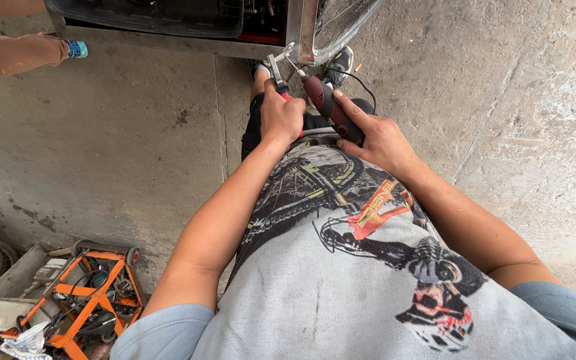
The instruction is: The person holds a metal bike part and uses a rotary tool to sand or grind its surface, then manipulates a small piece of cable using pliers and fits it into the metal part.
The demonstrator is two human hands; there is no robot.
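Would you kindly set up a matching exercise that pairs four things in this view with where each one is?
Things:
1. dark red power tool
2. pliers
3. orange metal frame
4. bicycle wheel

Places:
A. bottom left, on the floor among clutter
B. in the right hand
C. top of the view, right of the metal post
D. in the left hand

Pairs: 1-B, 2-D, 3-A, 4-C
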